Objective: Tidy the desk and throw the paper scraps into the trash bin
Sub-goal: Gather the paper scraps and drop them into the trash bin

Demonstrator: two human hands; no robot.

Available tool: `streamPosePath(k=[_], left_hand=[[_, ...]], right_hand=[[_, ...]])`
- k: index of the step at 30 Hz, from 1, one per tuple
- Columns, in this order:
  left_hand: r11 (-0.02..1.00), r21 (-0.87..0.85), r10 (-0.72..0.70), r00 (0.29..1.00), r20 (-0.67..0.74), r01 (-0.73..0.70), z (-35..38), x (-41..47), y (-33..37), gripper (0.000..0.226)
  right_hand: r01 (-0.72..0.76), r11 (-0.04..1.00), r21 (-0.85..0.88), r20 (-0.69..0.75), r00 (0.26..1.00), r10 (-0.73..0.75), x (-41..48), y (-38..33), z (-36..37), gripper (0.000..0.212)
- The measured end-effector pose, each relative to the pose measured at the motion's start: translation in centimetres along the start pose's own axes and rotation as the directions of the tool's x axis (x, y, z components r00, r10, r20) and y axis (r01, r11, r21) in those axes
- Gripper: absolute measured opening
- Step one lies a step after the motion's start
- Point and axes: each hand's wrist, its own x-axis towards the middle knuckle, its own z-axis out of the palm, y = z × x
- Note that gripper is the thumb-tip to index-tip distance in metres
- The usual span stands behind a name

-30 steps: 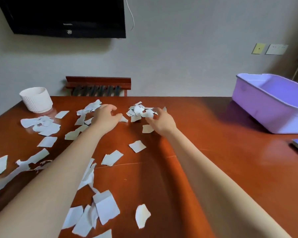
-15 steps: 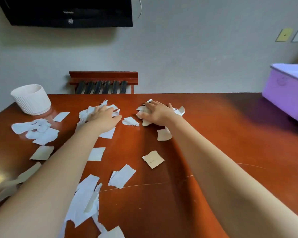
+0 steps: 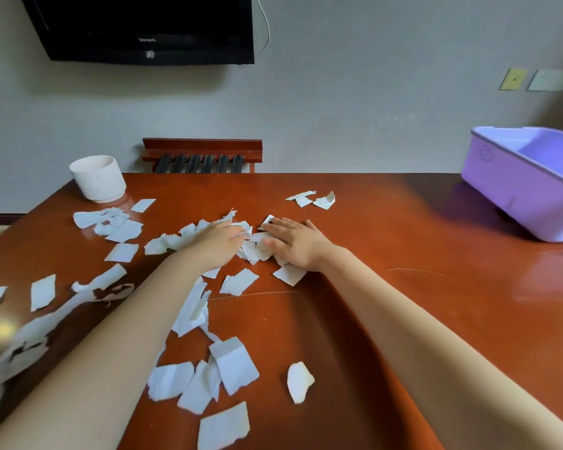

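Note:
Torn white paper scraps lie all over the reddish-brown desk [image 3: 403,303]. A small heap of scraps [image 3: 252,246] sits mid-desk between my two hands. My left hand [image 3: 220,240] lies flat on the scraps on the heap's left side, fingers straight. My right hand [image 3: 294,240] presses palm-down on the heap's right side, fingers spread. Larger scraps [image 3: 233,365] lie near the front edge between my forearms. A few scraps [image 3: 316,199] sit farther back. A white ribbed round bin [image 3: 97,178] stands at the back left corner.
A purple plastic tub [image 3: 530,180] stands at the back right of the desk. More scraps [image 3: 111,224] and long torn strips [image 3: 39,329] cover the left side. A wooden chair back [image 3: 202,154] shows behind the desk; a black screen [image 3: 143,27] hangs on the wall.
Both hands have slid nearer to each other and towards me, pushing scraps into one heap between them. A few scraps stayed behind at the back. The camera tilted down.

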Motion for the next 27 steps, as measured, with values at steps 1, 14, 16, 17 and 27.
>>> streamPosePath(k=[1,14,16,17,27], left_hand=[[1.000,-0.017,0.010,1.000,0.007,-0.010,0.1,-0.7,0.4,0.043],[0.988,0.145,-0.024,0.983,-0.183,0.051,0.0,1.2,3.2,0.045],[0.989,0.139,-0.024,0.989,-0.147,0.045,-0.1,2.9,3.6,0.048],[0.991,0.132,-0.020,0.991,-0.131,0.038,-0.2,3.7,3.8,0.049],[0.998,0.059,0.009,0.988,-0.156,0.001,-0.2,6.1,3.8,0.045]], right_hand=[[0.005,1.000,0.012,-0.002,1.000,-0.005,-0.8,-0.2,0.2,0.053],[-0.181,0.958,0.222,-0.297,0.923,0.244,0.5,4.1,-3.0,0.054],[-0.231,0.963,0.137,-0.273,0.926,0.261,2.2,5.4,-3.4,0.059],[-0.251,0.964,0.087,-0.252,0.931,0.265,3.1,5.9,-3.5,0.061],[-0.237,0.969,-0.074,-0.009,0.972,0.237,6.2,5.8,-3.3,0.065]])
